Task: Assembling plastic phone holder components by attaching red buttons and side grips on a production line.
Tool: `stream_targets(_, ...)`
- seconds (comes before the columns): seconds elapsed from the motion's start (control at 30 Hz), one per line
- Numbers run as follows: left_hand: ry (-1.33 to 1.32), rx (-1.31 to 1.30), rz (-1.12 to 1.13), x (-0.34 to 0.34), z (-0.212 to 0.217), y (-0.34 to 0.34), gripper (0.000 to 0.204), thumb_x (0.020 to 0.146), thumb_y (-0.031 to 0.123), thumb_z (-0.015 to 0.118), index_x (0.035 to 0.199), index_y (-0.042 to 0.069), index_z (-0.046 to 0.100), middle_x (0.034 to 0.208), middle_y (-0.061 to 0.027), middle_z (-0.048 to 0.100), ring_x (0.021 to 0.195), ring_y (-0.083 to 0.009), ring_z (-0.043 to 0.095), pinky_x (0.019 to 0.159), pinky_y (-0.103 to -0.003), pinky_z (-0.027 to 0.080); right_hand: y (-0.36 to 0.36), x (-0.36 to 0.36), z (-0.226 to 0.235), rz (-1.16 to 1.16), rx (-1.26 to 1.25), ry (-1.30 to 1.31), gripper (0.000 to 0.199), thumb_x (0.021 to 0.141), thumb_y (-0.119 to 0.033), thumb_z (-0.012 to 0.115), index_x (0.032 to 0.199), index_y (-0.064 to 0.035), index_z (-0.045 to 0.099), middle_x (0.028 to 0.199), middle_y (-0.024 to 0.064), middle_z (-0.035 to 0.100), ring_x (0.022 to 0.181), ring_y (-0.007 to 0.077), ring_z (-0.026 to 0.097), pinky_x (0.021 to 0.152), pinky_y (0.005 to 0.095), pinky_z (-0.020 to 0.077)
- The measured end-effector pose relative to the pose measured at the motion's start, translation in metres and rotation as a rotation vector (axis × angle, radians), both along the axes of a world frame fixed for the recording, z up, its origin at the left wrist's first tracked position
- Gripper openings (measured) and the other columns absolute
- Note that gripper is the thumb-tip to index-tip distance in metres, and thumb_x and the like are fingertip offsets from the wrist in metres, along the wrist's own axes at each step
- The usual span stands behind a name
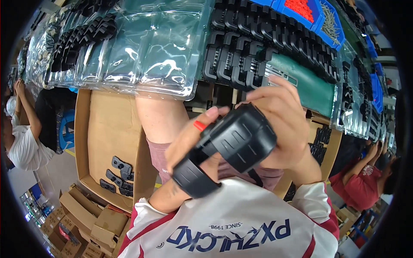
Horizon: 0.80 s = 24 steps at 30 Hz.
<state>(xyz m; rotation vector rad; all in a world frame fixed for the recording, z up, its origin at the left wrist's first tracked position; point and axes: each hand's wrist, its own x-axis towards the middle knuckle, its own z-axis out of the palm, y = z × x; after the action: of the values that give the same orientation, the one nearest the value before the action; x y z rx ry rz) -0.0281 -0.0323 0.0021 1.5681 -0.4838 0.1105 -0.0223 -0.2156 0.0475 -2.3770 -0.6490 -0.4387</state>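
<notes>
Hands meet at chest height on a black ribbed plastic housing [238, 137] with a small red button [199, 126] — left hand [191, 139] wrapped round its lower end, right hand [284, 122] closed over the top. Below left, an open cardboard box [109, 129] holds what look like black brackets [120, 174].

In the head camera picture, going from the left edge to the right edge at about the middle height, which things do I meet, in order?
Person in a white shirt → open cardboard box holding small black parts → left hand → black tool with a red button → right hand → person in a red shirt.
</notes>
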Motion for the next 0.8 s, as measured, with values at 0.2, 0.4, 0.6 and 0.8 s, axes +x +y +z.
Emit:
stream_targets(0.2, 0.522, -0.423, 0.032, -0.007, 0.020, 0.012, 0.041, 0.079, -0.003, 0.063, 0.118, -0.007, 0.052, 0.096, -0.0144, 0.065, 0.080, -0.0211, 0.062, 0.073, -0.024, 0.050, 0.010, 0.009, 0.012, 0.111, 0.373, 0.608, 0.011, 0.064, -0.001, 0.068, 0.065, -0.0043, 0.058, 0.059, 0.0034, 0.054, 0.052, 0.0144, 0.047, 0.052, 0.0247, 0.0391)
stream_targets(0.4, 0.674, -0.575, -0.189, 0.005, 0.004, 0.026, 0.039, 0.077, -0.007, 0.062, 0.115, -0.005, 0.053, 0.092, -0.0112, 0.064, 0.071, -0.0142, 0.057, 0.066, -0.021, 0.046, 0.023, 0.009, -0.004, 0.179, 0.565, 0.500, 0.021, 0.064, -0.001, 0.067, 0.055, -0.0050, 0.049, 0.047, -0.0011, 0.043, 0.040, 0.0107, 0.030, 0.039, 0.0241, 0.0229)
stream_targets(0.6, 0.705, -0.602, -0.218, 0.006, -0.006, 0.028, 0.039, 0.076, -0.007, 0.063, 0.114, -0.003, 0.054, 0.090, -0.0109, 0.064, 0.069, -0.0129, 0.056, 0.063, -0.020, 0.044, 0.023, 0.002, -0.013, 0.128, 0.526, 0.563, 0.025, 0.065, -0.005, 0.071, 0.055, -0.0058, 0.048, 0.048, -0.0016, 0.044, 0.043, 0.0103, 0.034, 0.042, 0.0235, 0.0281)
stream_targets(0.8, 0.301, -0.174, -0.217, 0.010, 0.000, 0.032, 0.036, 0.076, -0.003, 0.065, 0.111, -0.001, 0.055, 0.095, -0.0132, 0.061, 0.075, -0.0166, 0.056, 0.068, -0.023, 0.046, 0.031, 0.004, -0.010, 0.002, 0.730, 0.390, 0.026, 0.067, -0.017, 0.080, 0.070, -0.0052, 0.056, 0.069, 0.0034, 0.058, 0.064, 0.0158, 0.053, 0.064, 0.0272, 0.0433)
